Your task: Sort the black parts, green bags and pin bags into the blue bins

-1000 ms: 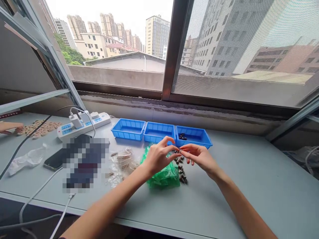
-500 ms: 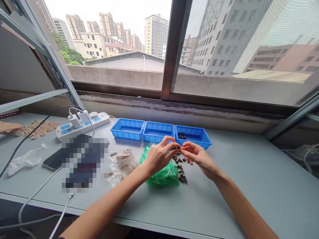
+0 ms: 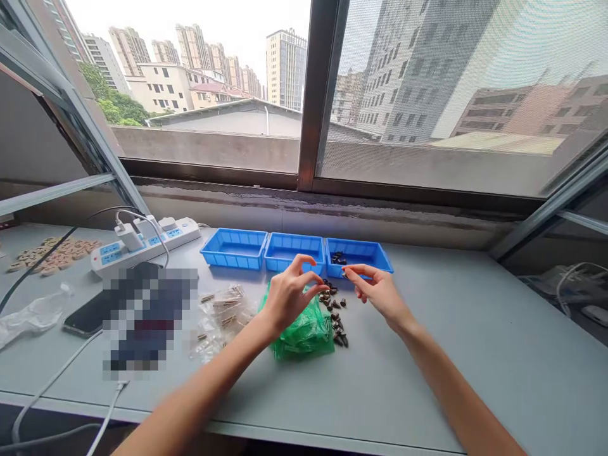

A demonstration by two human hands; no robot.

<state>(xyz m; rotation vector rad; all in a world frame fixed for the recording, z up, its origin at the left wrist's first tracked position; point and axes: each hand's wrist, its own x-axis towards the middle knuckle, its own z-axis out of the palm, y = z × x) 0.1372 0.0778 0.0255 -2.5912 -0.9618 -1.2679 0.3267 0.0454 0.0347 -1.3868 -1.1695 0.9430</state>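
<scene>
My left hand [image 3: 292,294] hovers above a crumpled green plastic bag [image 3: 304,332], its thumb and fingers apart with nothing visible between them. To its right, my right hand [image 3: 375,292] pinches a small dark part [image 3: 345,273] in front of the right blue tray [image 3: 384,263]. Several dark pieces [image 3: 339,332] lie scattered on the table beside the bag. A few similar dark pieces [image 3: 338,258] are inside the right tray. The middle blue tray [image 3: 295,242] and left blue tray [image 3: 235,259] show nothing inside.
Clear bags with thin pieces [image 3: 228,307] lie left of the green bag. Farther left are a phone [image 3: 88,313], a white power strip [image 3: 142,244] with cables, wooden pieces [image 3: 57,253] and a crumpled clear bag [image 3: 35,316]. Metal frames stand at both sides.
My hands have moved apart; the left one has opened, and the small dark part is now in my right fingers. The view has shifted slightly, and the hand at the far left is gone.
</scene>
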